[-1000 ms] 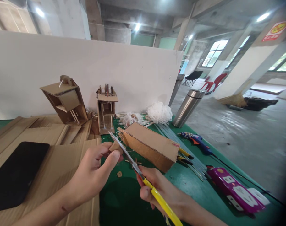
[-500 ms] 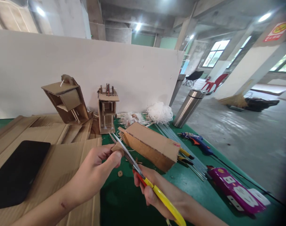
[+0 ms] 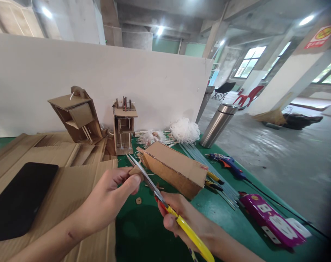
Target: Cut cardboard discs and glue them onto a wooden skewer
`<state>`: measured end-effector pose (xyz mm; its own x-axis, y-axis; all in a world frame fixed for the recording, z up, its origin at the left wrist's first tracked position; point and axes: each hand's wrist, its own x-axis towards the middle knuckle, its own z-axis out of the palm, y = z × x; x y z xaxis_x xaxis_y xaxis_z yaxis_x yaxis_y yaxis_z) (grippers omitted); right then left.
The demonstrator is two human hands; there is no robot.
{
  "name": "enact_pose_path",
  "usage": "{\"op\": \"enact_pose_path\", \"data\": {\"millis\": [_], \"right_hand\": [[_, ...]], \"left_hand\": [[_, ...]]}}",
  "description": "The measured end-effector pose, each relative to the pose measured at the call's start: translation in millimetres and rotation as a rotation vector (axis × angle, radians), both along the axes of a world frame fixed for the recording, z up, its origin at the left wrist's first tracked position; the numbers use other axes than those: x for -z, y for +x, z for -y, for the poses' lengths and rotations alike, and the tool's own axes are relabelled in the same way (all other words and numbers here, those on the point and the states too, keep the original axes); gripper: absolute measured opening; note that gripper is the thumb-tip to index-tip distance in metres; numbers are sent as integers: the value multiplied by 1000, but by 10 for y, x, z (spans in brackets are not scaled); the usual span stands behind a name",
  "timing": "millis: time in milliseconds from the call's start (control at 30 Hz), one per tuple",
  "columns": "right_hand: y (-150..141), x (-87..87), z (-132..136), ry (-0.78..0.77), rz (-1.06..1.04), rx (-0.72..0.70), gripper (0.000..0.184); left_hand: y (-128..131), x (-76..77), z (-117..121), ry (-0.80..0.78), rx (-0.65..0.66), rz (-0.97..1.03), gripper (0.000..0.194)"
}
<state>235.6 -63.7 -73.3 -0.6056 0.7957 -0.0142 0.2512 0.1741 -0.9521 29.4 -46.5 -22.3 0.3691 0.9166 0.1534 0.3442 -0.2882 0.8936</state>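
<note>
Scissors (image 3: 192, 233) blades closer together than a moment ago, apparently mid-snip. Right hand (image 3: 186, 213) grips handles; left hand (image 3: 107, 200), at ten o'clock, pinches cardboard piece (image 3: 135, 170).

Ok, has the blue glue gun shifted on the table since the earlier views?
No. Judged against the steel flask, the blue glue gun lies in the same place, its nozzle still just in front of the flask's base.

The left arm rises from the lower left, its hand (image 3: 115, 196) pinching thumb over bent fingers near the centre. The right hand (image 3: 182, 218) curls thumb-up at lower centre-right, its lower fingers probably bent, though partly hidden.
</note>
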Motion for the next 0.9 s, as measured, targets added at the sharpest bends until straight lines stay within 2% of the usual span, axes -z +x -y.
{"op": "enact_pose_path", "data": {"millis": [333, 567, 700, 900], "right_hand": [[12, 40, -9, -4, -3, 14, 70], [8, 71, -1, 40, -6, 7, 66], [39, 54, -11, 69, 0, -37, 64], [85, 63, -9, 112, 57, -60, 64]], "left_hand": [[-25, 25, -32, -23, 1, -19, 37], [16, 146, 4, 70, -165, 33, 34], [-5, 138, 4, 147, -168, -31, 36], [-36, 71, -10, 112, -115, -72, 37]]}}
